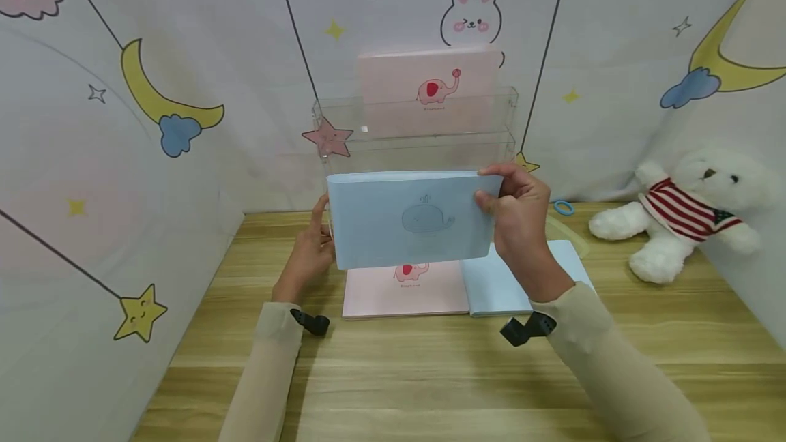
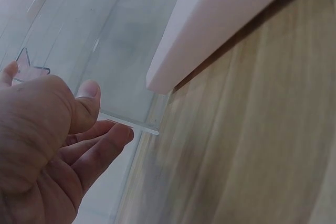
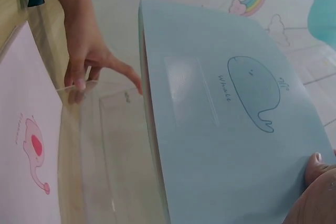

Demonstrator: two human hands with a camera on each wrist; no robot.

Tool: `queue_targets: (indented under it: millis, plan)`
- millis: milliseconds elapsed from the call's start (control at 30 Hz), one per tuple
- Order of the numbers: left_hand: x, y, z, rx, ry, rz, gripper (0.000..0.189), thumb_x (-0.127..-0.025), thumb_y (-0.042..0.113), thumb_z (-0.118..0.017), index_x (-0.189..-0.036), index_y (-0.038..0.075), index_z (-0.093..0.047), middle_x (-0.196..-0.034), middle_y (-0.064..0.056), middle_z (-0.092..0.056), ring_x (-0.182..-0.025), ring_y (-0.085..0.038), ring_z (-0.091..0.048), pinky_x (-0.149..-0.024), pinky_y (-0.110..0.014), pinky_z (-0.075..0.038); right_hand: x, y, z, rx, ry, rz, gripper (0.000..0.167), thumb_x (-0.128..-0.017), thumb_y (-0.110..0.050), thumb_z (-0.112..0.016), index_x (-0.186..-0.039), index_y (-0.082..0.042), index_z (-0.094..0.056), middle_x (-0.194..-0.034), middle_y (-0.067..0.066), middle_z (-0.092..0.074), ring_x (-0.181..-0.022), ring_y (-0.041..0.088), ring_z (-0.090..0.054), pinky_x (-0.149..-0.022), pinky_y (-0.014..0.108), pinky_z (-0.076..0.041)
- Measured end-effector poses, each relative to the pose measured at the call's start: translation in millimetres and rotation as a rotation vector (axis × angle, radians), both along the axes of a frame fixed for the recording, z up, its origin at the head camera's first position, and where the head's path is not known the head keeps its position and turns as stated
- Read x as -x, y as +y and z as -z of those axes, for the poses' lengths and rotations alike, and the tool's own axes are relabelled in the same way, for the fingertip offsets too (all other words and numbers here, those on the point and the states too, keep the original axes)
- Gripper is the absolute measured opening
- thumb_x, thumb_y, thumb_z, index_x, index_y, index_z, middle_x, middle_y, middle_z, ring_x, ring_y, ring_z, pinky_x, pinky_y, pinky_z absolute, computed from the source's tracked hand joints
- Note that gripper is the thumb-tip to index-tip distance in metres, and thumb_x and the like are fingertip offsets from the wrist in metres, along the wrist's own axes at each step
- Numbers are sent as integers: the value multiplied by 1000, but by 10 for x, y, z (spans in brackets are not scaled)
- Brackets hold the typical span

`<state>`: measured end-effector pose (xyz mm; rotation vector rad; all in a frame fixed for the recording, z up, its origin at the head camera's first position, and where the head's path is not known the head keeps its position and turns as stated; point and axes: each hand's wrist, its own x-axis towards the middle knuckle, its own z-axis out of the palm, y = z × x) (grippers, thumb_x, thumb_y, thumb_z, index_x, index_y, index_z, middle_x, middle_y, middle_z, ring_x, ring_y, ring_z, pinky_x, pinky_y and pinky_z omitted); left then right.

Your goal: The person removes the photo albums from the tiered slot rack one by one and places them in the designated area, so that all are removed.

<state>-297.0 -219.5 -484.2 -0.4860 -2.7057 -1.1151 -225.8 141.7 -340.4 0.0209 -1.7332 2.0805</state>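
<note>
In the head view, my right hand [image 1: 520, 227] pinches the right end of a pale blue notebook [image 1: 368, 224] with a whale drawing, thumb in front. The notebook is raised upright before a clear acrylic stand [image 1: 424, 149]. My left hand [image 1: 309, 254] holds the stand's left edge low down; the left wrist view shows thumb and fingers on either side of its clear panel [image 2: 128, 121]. A pink elephant notebook [image 1: 389, 77] stands in the stand's upper tier. Below the raised notebook, another pink notebook [image 1: 374, 295] and a blue one [image 1: 500, 292] lie side by side.
At the table's right sits a white teddy bear [image 1: 688, 203] in a striped shirt. A small blue ring [image 1: 563, 208] lies behind my right wrist, near a pale greenish item [image 1: 568, 234]. A white cartoon-print cloth [image 1: 258, 74] hangs behind the wooden table [image 1: 393, 374].
</note>
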Motion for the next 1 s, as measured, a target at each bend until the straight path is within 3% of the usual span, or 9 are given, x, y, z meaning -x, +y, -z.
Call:
queue_targets:
  millis: [200,367,600,733,833,900,1000]
  plan:
    - [1,-1,0,3,16,13,104,-99,1,-73,-172,29,-4,-115,-31,-76,-108,-44,-78,-96,-60,-62,-90,-18,127,4,-51,-8,50,-85,26,-71,-88,-23,-79,-82,-11,-75,-88,14,-71,-92,40,-52]
    - [17,8,-13,13,34,20,102,-98,-1,-71,-171,34,-8,-111,-26,-78,-106,-42,-79,-96,-61,-62,-142,-25,212,-4,-114,-26,52,-85,25,-72,-85,-27,-79,-80,-11,-75,-86,14,-70,-91,40,-52]
    - [42,-2,2,9,34,17,99,-101,5,-71,-170,40,-9,-110,-24,-79,-105,-41,-79,-93,-60,-62,-219,-38,342,-12,-144,-40,59,-82,28,-71,-80,-31,-78,-72,-10,-71,-76,10,-65,-76,26,-55]
    - [44,-8,13,-7,31,19,100,-99,2,-71,-170,39,-10,-96,-21,-78,-89,-35,-78,-82,-51,-61,-257,-53,419,8,-161,-56,62,-81,29,-71,-77,-32,-78,-72,-11,-71,-75,9,-65,-74,23,-55]
    - [51,-15,24,-10,33,19,101,-97,-1,-69,-169,39,-11,-83,-16,-71,-72,-28,-66,-74,-43,-52,-284,-61,476,9,-188,-70,62,-82,28,-71,-76,-33,-78,-74,-12,-73,-77,8,-67,-75,24,-56]
    - [56,-17,28,-8,32,13,101,-97,-2,-69,-169,39,-12,-82,-14,-69,-70,-26,-61,-74,-42,-50,-305,-68,515,11,-216,-79,62,-83,27,-72,-76,-34,-78,-74,-12,-73,-79,8,-68,-76,25,-56]
    - [52,-19,23,-5,18,11,103,-96,-2,-71,-169,39,-11,-90,-16,-73,-80,-29,-71,-80,-46,-58,-350,-73,579,9,-271,-90,60,-84,25,-72,-77,-34,-77,-75,-12,-72,-80,9,-69,-78,26,-56]
